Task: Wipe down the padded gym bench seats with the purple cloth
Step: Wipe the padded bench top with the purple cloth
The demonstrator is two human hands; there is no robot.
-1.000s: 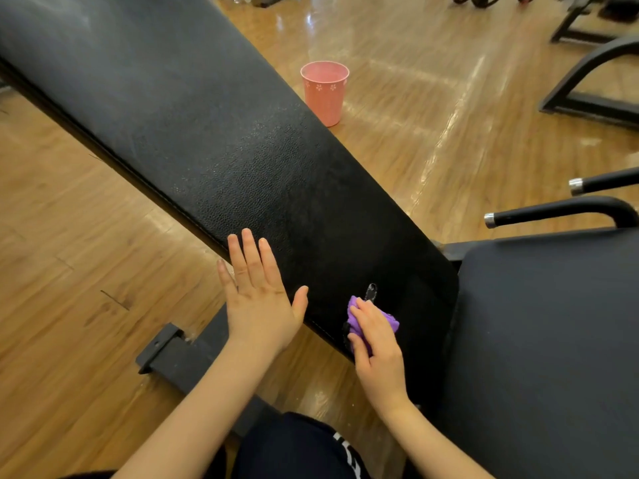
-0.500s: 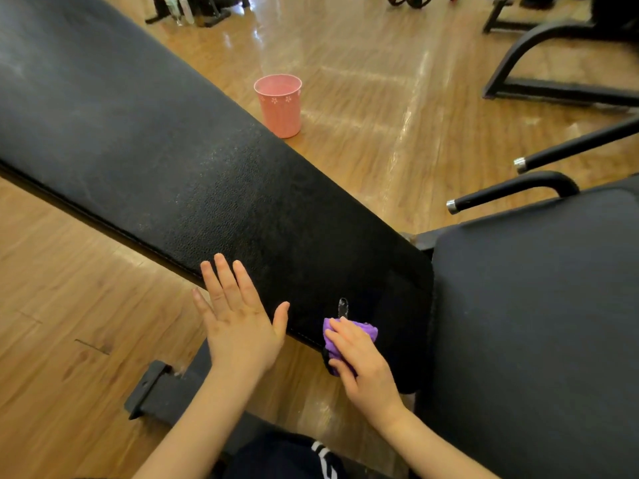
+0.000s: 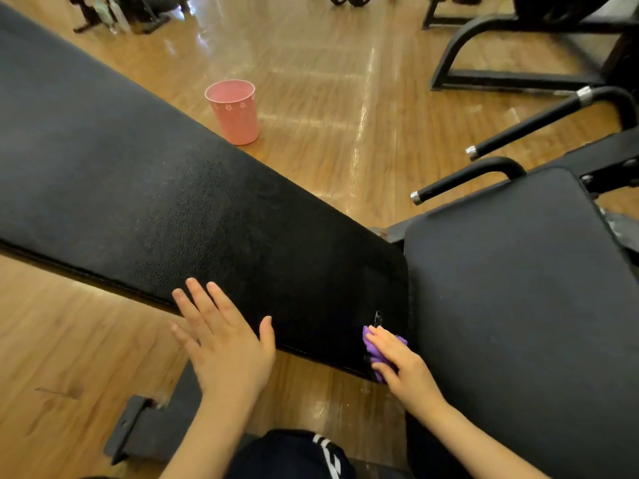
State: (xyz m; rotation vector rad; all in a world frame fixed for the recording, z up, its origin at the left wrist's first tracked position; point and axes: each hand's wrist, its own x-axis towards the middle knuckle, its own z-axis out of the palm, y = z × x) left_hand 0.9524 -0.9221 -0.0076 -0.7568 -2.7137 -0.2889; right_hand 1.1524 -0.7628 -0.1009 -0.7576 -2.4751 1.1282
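Note:
A long black padded back pad (image 3: 193, 202) runs from the upper left to the lower middle. A second black seat pad (image 3: 511, 288) lies to its right. My right hand (image 3: 404, 368) holds a bunched purple cloth (image 3: 375, 354) against the back pad's near corner, close to the gap between the two pads. A small tear shows in the padding just above the cloth. My left hand (image 3: 224, 344) lies flat with straight fingers on the back pad's near edge.
A pink cup (image 3: 235, 110) stands on the wooden floor beyond the back pad. Two black handle bars (image 3: 466, 178) with silver tips stick out at the right. Black machine frames (image 3: 484, 53) stand at the back right, and the bench's floor foot (image 3: 145, 433) lies below my left arm.
The view has swung so more of the seat pad shows. My right hand has slid the cloth towards the corner by the gap. My left hand stays flat on the edge.

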